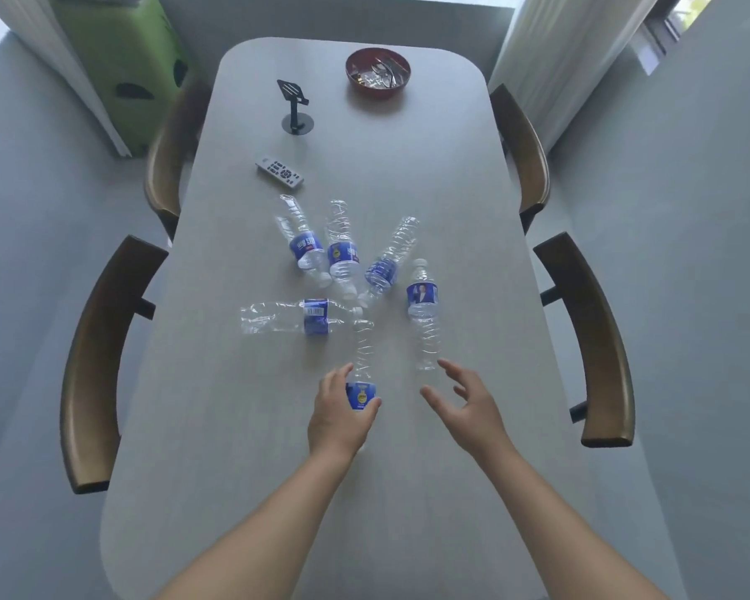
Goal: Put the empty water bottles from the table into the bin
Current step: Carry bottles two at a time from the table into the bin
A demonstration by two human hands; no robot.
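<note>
Several empty clear water bottles with blue labels lie on the grey table point(408, 491). My left hand point(341, 411) is shut on the labelled end of one bottle point(363, 352), whose body points away from me. My right hand point(466, 402) is open, fingers spread, just below the base of another bottle point(425, 313) and not touching it. One bottle point(291, 317) lies crosswise to the left. Three more lie beyond: one at the left point(304, 242), one in the middle point(342, 249), one at the right point(389, 262). A green bin point(122, 62) stands on the floor at the far left.
A grey remote control point(279, 171), a small black stand point(295, 106) and a dark red bowl point(377, 71) with small items sit at the table's far end. Brown wooden chairs flank the table, two on the left point(100, 361) and two on the right point(594, 339). White curtains hang behind.
</note>
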